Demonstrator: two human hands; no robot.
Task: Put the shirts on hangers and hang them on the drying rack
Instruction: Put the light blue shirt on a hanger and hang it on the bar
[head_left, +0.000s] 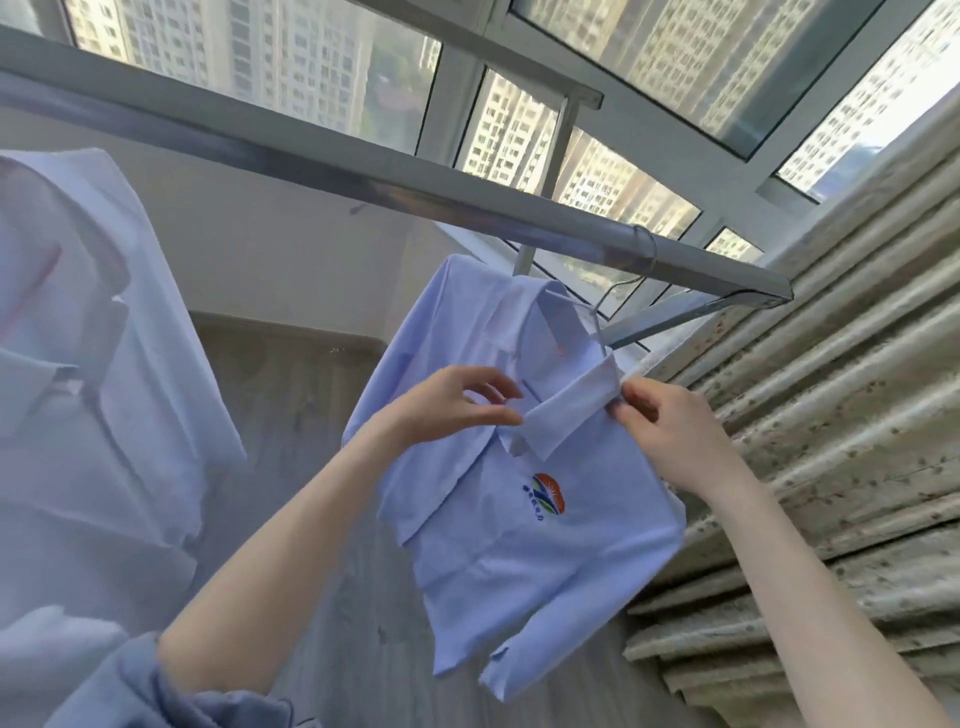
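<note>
Hanging from the drying rack (415, 188), 1 pale blue shirt (524, 525) with a small orange, green and blue emblem (545, 494) on the chest; it sits on 1 thin wire hanger (648, 248) whose hook is over the rack's metal rail near its right end. Collar (563, 410): turned down, right half held out flat in front of the shirt. Right hand (670, 434): raised at the collar's right end, thumb and fingers closed in a pinch on the folded edge of the cloth. Left hand (452, 410): raised at the collar's left end, thumb tip touching the collar's corner, fingers curled above it with a gap between; whether it actually grips the cloth cannot be told. Both forearms bare; 1 pushed-up blue sleeve (156, 691) shows at the lower left edge. Shirt body hangs tilted in the view, 1 cuffed sleeve end at the bottom. Further stock: at least 2 more pale shirts (88, 374) at the left, close to the camera and blurred, well apart from the handled shirt. Surroundings: 1 pleated, floral-patterned curtain (831, 415) just beside the shirt on the right; glazed windows (524, 130) in grey frames behind the rack, tall apartment blocks (291, 57) outside; wood-grain floor (291, 405) below.
</note>
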